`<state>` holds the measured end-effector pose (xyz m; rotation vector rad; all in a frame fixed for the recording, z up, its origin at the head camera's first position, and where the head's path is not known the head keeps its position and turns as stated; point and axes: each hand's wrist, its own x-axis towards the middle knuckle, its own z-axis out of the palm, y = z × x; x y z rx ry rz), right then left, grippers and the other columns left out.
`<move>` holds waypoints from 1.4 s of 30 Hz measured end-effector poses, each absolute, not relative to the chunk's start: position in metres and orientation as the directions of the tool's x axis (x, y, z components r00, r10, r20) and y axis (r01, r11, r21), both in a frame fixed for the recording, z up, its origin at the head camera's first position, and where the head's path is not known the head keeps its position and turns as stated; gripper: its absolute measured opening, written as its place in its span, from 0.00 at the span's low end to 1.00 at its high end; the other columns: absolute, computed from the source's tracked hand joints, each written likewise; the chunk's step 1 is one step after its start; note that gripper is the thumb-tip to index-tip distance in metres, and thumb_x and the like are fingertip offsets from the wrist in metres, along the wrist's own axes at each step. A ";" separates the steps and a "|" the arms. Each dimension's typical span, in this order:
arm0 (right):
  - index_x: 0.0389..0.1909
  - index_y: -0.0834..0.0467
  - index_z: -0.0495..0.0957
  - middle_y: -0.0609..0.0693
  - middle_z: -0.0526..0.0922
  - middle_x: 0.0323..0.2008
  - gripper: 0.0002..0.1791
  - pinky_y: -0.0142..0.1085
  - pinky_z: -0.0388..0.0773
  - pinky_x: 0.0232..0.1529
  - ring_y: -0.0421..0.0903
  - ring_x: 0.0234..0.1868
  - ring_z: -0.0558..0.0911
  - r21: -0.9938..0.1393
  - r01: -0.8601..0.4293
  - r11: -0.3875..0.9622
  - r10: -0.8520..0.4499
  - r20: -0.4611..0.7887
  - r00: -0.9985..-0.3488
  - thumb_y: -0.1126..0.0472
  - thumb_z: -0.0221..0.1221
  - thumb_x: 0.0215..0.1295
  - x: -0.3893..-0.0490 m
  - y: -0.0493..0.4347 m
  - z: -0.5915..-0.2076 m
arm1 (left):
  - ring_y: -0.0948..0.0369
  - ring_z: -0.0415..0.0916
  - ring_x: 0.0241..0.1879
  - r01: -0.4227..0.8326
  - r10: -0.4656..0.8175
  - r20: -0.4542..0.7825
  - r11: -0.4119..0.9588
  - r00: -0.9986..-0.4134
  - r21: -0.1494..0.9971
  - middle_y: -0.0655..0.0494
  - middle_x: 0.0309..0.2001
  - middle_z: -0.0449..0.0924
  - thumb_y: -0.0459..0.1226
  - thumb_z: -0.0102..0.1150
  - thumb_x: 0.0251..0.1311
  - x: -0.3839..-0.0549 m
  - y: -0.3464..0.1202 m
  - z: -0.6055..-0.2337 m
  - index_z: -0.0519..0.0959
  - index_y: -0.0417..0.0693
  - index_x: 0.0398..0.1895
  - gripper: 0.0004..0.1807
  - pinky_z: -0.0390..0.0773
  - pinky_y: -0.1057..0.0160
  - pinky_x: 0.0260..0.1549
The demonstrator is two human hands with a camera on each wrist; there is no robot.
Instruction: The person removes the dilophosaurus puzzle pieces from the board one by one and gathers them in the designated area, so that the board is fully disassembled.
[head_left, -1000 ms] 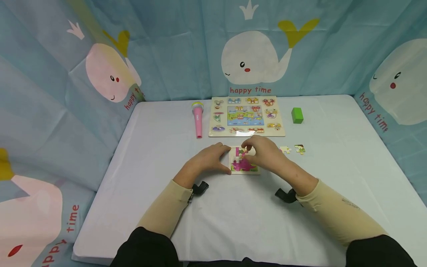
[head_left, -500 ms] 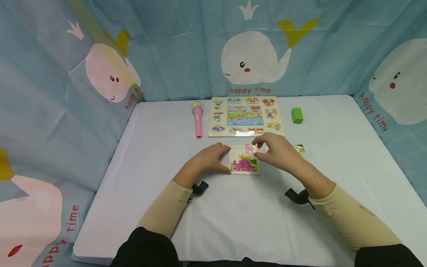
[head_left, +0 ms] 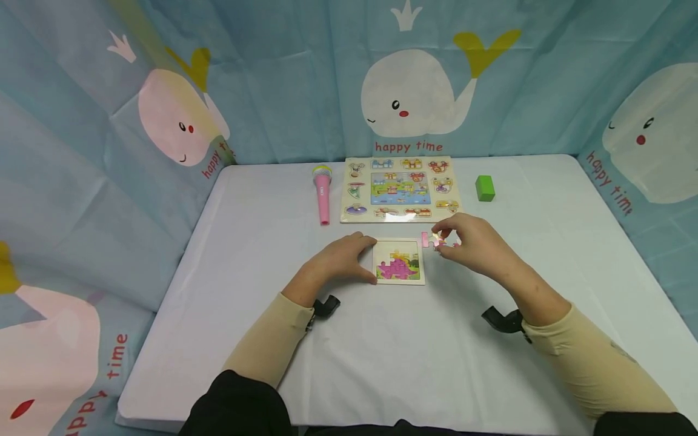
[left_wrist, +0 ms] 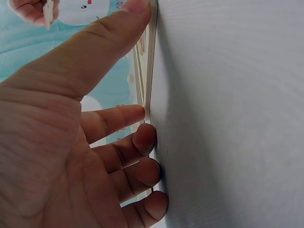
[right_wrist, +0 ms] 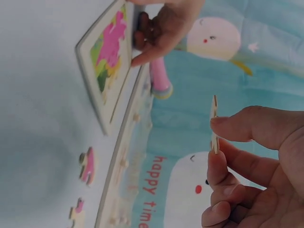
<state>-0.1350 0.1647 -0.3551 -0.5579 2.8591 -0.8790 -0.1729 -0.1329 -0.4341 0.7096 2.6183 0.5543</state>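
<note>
A small jigsaw puzzle board (head_left: 374, 260) with a pink dinosaur picture lies on the white table, the upper part of its picture area bare. My left hand (head_left: 345, 259) holds it along the left side, thumb at the near corner and forefinger at the far one. In the left wrist view the thumb (left_wrist: 104, 47) overlaps the board's edge (left_wrist: 151, 66). My right hand (head_left: 480, 245) pinches a pink puzzle piece (head_left: 425, 240) between thumb and fingers, beyond the board's right side. From the right wrist view, this puzzle piece (right_wrist: 214, 124) appears edge-on, raised above the table.
Two loose puzzle pieces lie on the table in the right wrist view, one pink (right_wrist: 89, 166) and one paler (right_wrist: 77, 213). Behind the board are a larger picture puzzle (head_left: 349, 194), a pink toy microphone (head_left: 323, 197) and a green block (head_left: 485, 188). A whale-print curtain (head_left: 294, 91) surrounds the table.
My right hand has moved right, away from over the board, carrying the pink puzzle piece out of the picture area. My left hand has stayed at the board's left side.
</note>
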 end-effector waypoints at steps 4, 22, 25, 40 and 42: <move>0.52 0.64 0.83 0.56 0.83 0.43 0.18 0.47 0.71 0.42 0.57 0.44 0.76 -0.562 -0.286 0.777 -0.358 -0.020 -0.933 0.65 0.67 0.61 -0.136 0.171 -0.360 | 0.60 0.70 0.51 0.394 0.540 -0.248 0.797 -0.804 0.458 0.56 0.55 0.75 0.56 0.81 0.47 -0.173 -0.133 -0.435 0.70 0.50 0.73 0.50 0.73 0.58 0.58; 0.51 0.65 0.84 0.53 0.83 0.39 0.17 0.47 0.72 0.43 0.56 0.44 0.77 -0.545 -0.216 0.810 -0.343 -0.142 -0.928 0.66 0.68 0.60 -0.141 0.188 -0.392 | 0.60 0.70 0.49 0.391 0.532 -0.250 0.804 -0.809 0.448 0.58 0.52 0.74 0.57 0.81 0.46 -0.173 -0.133 -0.437 0.70 0.51 0.73 0.51 0.74 0.59 0.56; 0.49 0.65 0.85 0.52 0.84 0.37 0.16 0.48 0.71 0.45 0.55 0.43 0.77 -0.541 -0.212 0.814 -0.345 -0.155 -0.926 0.67 0.68 0.59 -0.142 0.189 -0.397 | 0.60 0.70 0.49 0.387 0.531 -0.250 0.804 -0.810 0.452 0.58 0.52 0.74 0.57 0.81 0.46 -0.173 -0.132 -0.437 0.70 0.51 0.73 0.50 0.74 0.58 0.56; 0.45 0.65 0.86 0.49 0.84 0.34 0.15 0.45 0.74 0.44 0.48 0.38 0.79 -0.540 -0.217 0.813 -0.359 -0.172 -0.917 0.66 0.73 0.56 -0.147 0.195 -0.419 | 0.60 0.70 0.49 0.398 0.540 -0.254 0.802 -0.803 0.446 0.57 0.53 0.74 0.57 0.80 0.46 -0.175 -0.133 -0.437 0.70 0.51 0.73 0.51 0.74 0.59 0.56; 0.44 0.64 0.86 0.50 0.84 0.35 0.15 0.45 0.75 0.44 0.49 0.39 0.79 -0.545 -0.212 0.812 -0.356 -0.173 -0.918 0.66 0.73 0.56 -0.147 0.195 -0.420 | 0.60 0.70 0.50 0.400 0.540 -0.254 0.802 -0.802 0.444 0.57 0.53 0.74 0.57 0.80 0.46 -0.175 -0.133 -0.436 0.70 0.51 0.73 0.51 0.74 0.58 0.56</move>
